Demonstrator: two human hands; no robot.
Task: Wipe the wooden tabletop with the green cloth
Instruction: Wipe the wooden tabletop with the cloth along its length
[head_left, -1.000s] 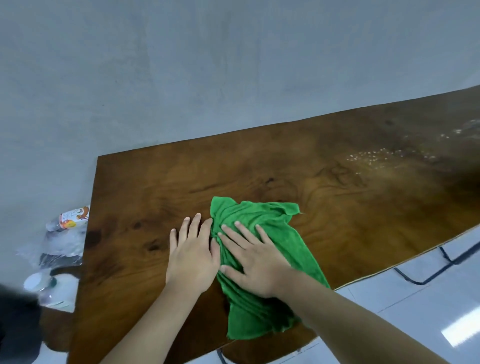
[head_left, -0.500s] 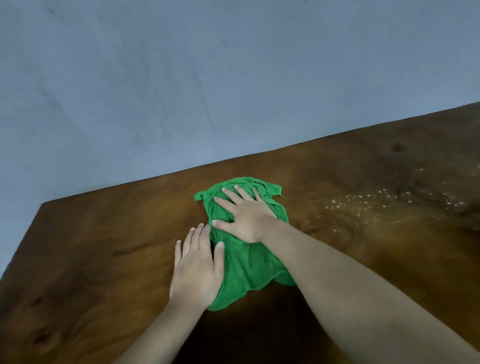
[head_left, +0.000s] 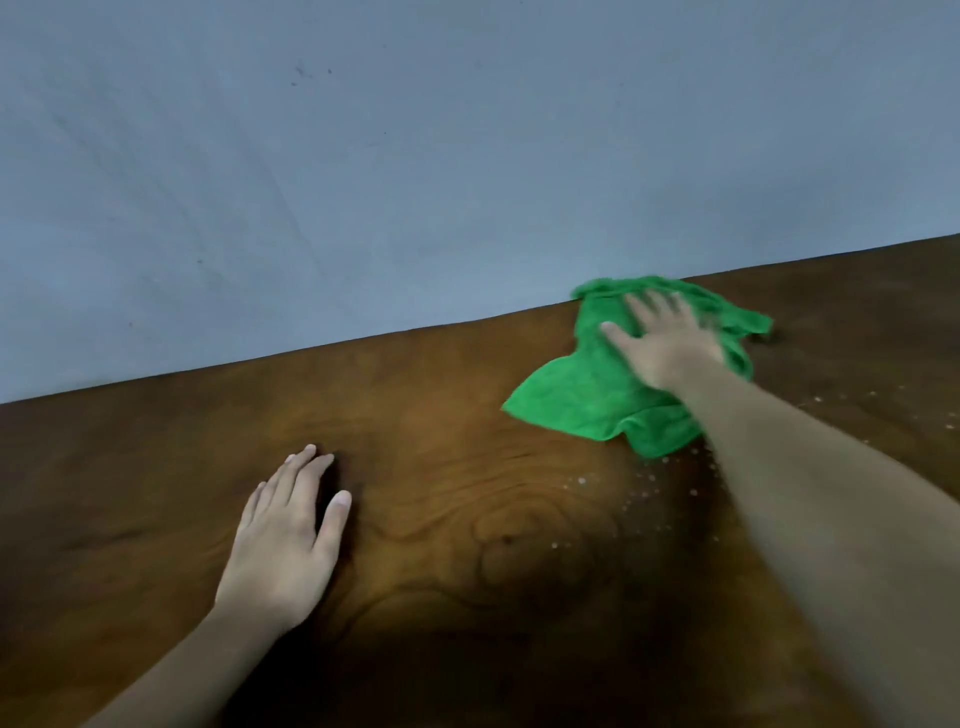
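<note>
Centrally for the task, a green cloth (head_left: 597, 395) lies crumpled on a wooden tabletop (head_left: 441, 509), far from the camera and right of centre. Its top edge reaches the table's far edge, where the wood meets a plain grey-blue wall (head_left: 363, 156). One corner of the cloth points toward the left and another trails off to the right.

On top of the cloth rests the person's right hand (head_left: 665, 343), palm down, fingers spread and flat against the fabric rather than gripping or pinching it. The hand looks slightly blurred. Its bare forearm stretches from the lower right corner of the view up to the cloth, crossing much of the table.

Just below and to the right of the cloth, small pale droplets or specks (head_left: 623, 499) are scattered across the wood, some beside the forearm.

Well apart from the cloth, toward the lower left, the left hand (head_left: 285, 540) lies flat on the bare wood, palm down. Its fingers are held close together with the thumb angled out to the right, and it holds nothing. Its bare forearm runs down to the bottom edge.

The tabletop is dark brown with swirling grain and a knot pattern between the two arms.
</note>
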